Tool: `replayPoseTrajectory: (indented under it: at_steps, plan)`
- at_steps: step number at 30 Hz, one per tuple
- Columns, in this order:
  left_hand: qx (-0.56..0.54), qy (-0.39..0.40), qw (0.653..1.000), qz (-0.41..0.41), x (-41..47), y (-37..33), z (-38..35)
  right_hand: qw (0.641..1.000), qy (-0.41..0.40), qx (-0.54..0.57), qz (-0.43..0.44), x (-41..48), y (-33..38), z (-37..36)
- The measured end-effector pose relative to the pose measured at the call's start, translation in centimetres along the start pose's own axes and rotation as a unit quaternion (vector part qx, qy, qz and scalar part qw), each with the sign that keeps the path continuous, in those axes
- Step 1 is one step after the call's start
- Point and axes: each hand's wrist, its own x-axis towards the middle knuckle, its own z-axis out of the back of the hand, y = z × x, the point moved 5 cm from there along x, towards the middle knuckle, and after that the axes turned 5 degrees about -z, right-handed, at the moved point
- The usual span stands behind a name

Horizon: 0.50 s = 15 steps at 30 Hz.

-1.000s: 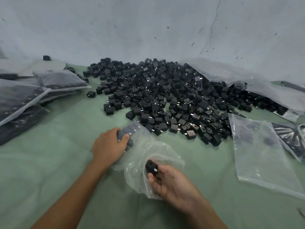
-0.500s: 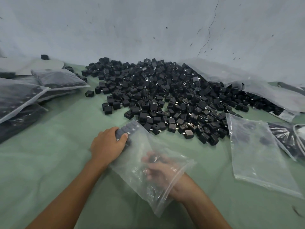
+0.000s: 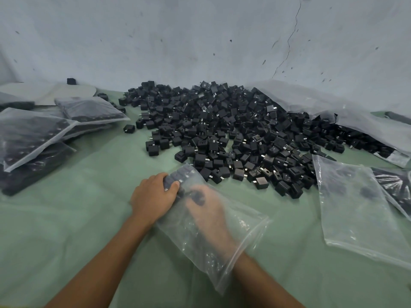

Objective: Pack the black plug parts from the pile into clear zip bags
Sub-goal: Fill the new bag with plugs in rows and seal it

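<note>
My left hand (image 3: 153,196) gripped one clear bag (image 3: 241,237) over its plugs (image 3: 179,174); my right hand (image 3: 209,215) was inside it, blurred, grip unreadable. One pile (image 3: 222,130) beyond.

left hand (image 3: 153,196) grips zip bag (image 3: 251,225) | right hand (image 3: 208,211) extended (blurred)

Left hand (image 3: 153,196) grips the clear zip bag (image 3: 240,232) at its filled end; right hand (image 3: 209,212), blurred inside the bag, holds a black plug part (image 3: 197,195); pile (image 3: 233,134) lies beyond.
</note>
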Motion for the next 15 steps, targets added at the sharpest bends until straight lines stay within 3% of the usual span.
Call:
replayPoseTrajectory:
  at_steps: [6,10,15]
  plan:
    - [0.001,-0.002,1.000,-0.002,-0.1,0.0,0.0,0.994,-0.018,-0.103,-0.008,0.1,0.1,-0.7]
    - [0.005,-0.002,1.000,-0.005,-0.1,0.0,-0.1,0.980,0.008,-0.191,0.061,0.9,0.9,-0.4]
    - [0.006,0.003,1.000,-0.001,-0.1,-0.1,0.0,0.985,-0.023,-0.154,0.069,0.9,0.7,-0.1]
